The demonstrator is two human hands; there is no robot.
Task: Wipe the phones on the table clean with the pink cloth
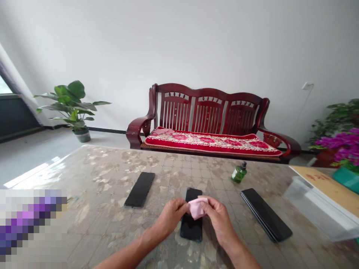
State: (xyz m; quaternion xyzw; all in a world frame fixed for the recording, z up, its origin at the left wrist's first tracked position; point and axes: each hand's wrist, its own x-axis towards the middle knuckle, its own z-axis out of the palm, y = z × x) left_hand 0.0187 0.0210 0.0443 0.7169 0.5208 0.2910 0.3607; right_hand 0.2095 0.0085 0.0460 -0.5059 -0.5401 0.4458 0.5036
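Note:
A small pink cloth (pixel 197 208) is bunched between my two hands over the middle smartphone (pixel 192 227). My left hand (pixel 173 212) pinches the cloth's left edge, its fingers closed. On the other side my right hand (pixel 219 215) grips the cloth between thumb and fingers. The middle phone lies dark screen up on the table, partly hidden by the cloth and hands; whether the cloth touches its screen I cannot tell. A second smartphone (pixel 140 189) lies to the left. To the right is what looks like a stack of dark phones (pixel 266 215).
A green spray bottle (pixel 239 173) stands behind the right-hand phones. At the right edge are a clear plastic box (pixel 314 213), a tan envelope-like sheet (pixel 325 186) and purple flowers (pixel 343 147). A patterned cover lies over the table (pixel 106 224). Beyond it is a wooden bench (pixel 207 112).

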